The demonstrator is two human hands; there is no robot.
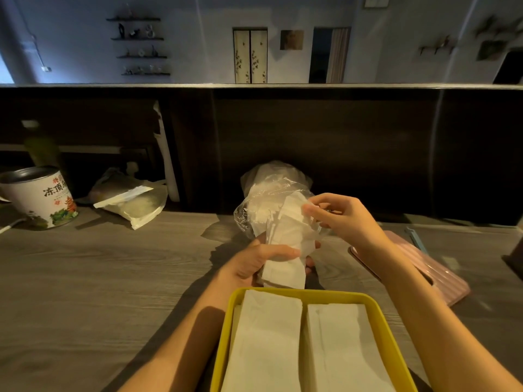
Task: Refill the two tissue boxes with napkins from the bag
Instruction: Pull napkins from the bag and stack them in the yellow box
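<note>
Two hands: I see both raised over the yellow tissue box (223, 329).
Left hand (254, 263): grips napkins (285, 244).
Right hand (341, 215): pinches plastic bag (271, 190).

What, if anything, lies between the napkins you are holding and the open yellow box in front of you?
Nothing visible blocks the way. The napkins, gripped by the left hand, hang just beyond the yellow box, whose top is open. Only the clear bag, pinched by the right hand, wraps their far end.
</note>
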